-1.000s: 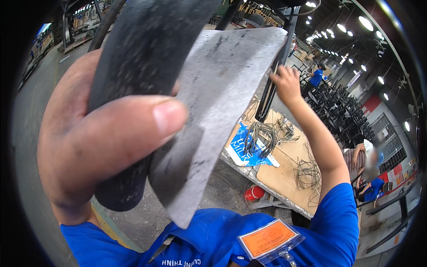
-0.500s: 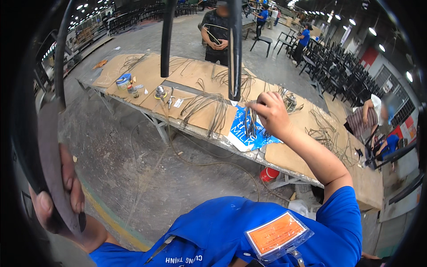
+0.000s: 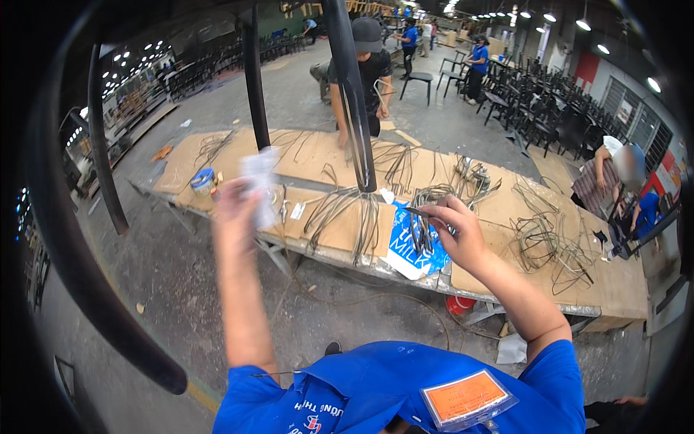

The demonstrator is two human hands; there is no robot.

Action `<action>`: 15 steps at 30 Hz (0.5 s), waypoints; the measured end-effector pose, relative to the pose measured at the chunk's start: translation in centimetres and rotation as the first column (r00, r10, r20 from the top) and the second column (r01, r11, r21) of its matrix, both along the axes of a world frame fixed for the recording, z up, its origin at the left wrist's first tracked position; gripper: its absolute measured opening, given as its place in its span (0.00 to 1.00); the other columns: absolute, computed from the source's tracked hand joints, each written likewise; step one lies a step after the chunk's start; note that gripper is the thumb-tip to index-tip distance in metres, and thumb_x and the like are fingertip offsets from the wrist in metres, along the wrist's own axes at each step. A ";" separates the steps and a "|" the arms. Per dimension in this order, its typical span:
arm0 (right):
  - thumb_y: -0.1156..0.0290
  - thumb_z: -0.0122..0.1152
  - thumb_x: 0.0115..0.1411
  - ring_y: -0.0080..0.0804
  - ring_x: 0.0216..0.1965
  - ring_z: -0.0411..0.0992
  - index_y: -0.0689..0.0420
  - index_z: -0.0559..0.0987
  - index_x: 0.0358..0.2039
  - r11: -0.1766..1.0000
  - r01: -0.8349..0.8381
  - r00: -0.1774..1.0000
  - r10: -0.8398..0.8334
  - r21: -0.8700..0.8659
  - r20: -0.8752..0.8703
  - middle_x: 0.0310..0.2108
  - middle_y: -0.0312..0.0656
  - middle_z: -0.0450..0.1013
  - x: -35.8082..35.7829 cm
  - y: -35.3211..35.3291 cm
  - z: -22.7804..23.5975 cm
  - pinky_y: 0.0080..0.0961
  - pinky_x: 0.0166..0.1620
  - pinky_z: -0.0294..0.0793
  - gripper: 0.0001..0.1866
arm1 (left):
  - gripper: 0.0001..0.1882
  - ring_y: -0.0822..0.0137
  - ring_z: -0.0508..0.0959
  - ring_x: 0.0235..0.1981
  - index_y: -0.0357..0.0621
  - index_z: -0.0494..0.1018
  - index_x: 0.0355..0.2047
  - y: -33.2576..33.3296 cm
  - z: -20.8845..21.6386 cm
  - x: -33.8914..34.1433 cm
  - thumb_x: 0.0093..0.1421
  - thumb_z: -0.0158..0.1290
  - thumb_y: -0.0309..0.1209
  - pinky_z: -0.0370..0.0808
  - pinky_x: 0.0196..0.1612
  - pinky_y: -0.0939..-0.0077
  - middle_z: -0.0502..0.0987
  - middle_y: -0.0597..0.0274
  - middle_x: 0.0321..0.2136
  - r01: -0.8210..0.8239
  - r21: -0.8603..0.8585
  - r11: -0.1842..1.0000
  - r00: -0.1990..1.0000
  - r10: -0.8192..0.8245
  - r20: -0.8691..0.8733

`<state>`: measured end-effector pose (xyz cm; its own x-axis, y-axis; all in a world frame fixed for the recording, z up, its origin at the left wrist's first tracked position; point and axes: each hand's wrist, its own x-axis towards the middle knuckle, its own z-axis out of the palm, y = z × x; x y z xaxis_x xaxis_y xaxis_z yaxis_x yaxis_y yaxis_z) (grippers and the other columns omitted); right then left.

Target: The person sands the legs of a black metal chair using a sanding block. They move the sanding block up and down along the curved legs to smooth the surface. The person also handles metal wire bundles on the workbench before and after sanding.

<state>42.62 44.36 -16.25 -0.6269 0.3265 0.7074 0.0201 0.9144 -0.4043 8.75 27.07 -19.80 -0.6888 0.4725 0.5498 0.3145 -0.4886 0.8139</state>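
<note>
- Saw, at the far left, a thick, curved black bar (image 3: 108, 311) slanting down across the view, and behind it a slimmer, tapering black bar (image 3: 101, 145), both over a grey, scuffed floor (image 3: 202, 289).
- Found a small, round blue tub (image 3: 202, 184) near the left end of a long surface (image 3: 571, 309) spread with flat brown cardboard (image 3: 614, 289).
- Had the left hand (image 3: 235, 210) raised over the near edge, closed on a thin, pale, flexible sheet (image 3: 260, 181); could not tell the exact finger placing through the blur.
- Noted a straight, narrow black bar (image 3: 254, 94) just above the sheet.
- Saw a loose fan of thin, dark grey-green strips (image 3: 347, 217) on the cardboard, between the two hands.
- Noted over it a thick, glossy black bar (image 3: 350, 101), pale-streaked lengthwise, and beyond that a person in a black shirt and dark cap (image 3: 370, 72), with one arm down to the surface.
- Found a flat blue-and-white printed package (image 3: 408, 249) beside the fan.
- Pinched a short, thin dark sliver (image 3: 419, 212) between thumb and fingers of the right hand (image 3: 457, 228), above the package and well apart from the left.
- Spotted a red bucket (image 3: 459, 305) below the near edge.
- Saw massed black chairs (image 3: 528, 119) in the background.
- Ended rightward with a wiry, tangled heap of strips (image 3: 546, 242) on the cardboard.
</note>
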 end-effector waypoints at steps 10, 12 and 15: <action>0.85 0.56 0.49 0.32 0.27 0.67 0.59 0.78 0.39 0.963 0.238 0.969 -0.244 -0.123 -0.035 0.26 0.41 0.67 -4.8 -3.7 0.2 0.24 0.29 0.66 0.16 | 0.20 0.72 0.75 0.32 0.37 0.73 0.37 32.3 -3.9 -0.2 0.57 0.53 0.44 0.72 0.35 0.75 0.76 0.64 0.30 0.640 0.015 0.768 0.720 -0.606 0.339; 0.85 0.56 0.50 0.32 0.27 0.67 0.59 0.79 0.39 0.953 0.263 0.961 -0.272 -0.150 -0.046 0.26 0.41 0.68 -5.4 -3.7 0.7 0.24 0.30 0.66 0.15 | 0.16 0.72 0.75 0.29 0.37 0.74 0.35 32.9 -4.1 -0.2 0.54 0.59 0.37 0.72 0.34 0.77 0.77 0.65 0.29 0.529 -0.206 0.823 0.847 -0.527 0.068; 0.85 0.56 0.50 0.33 0.26 0.67 0.59 0.78 0.40 0.948 0.294 0.955 -0.297 -0.118 -0.005 0.26 0.42 0.69 -6.6 -3.0 1.6 0.24 0.30 0.67 0.16 | 0.12 0.73 0.75 0.27 0.38 0.74 0.32 33.2 -5.1 -0.2 0.47 0.62 0.28 0.72 0.33 0.77 0.77 0.63 0.27 0.538 -0.156 0.828 0.843 -0.533 0.077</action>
<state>36.02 41.32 -14.67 -0.4746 0.5742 0.6671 0.2722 0.8165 -0.5092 8.58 60.22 -24.94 -0.3157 0.8535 0.4147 0.0178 -0.4316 0.9019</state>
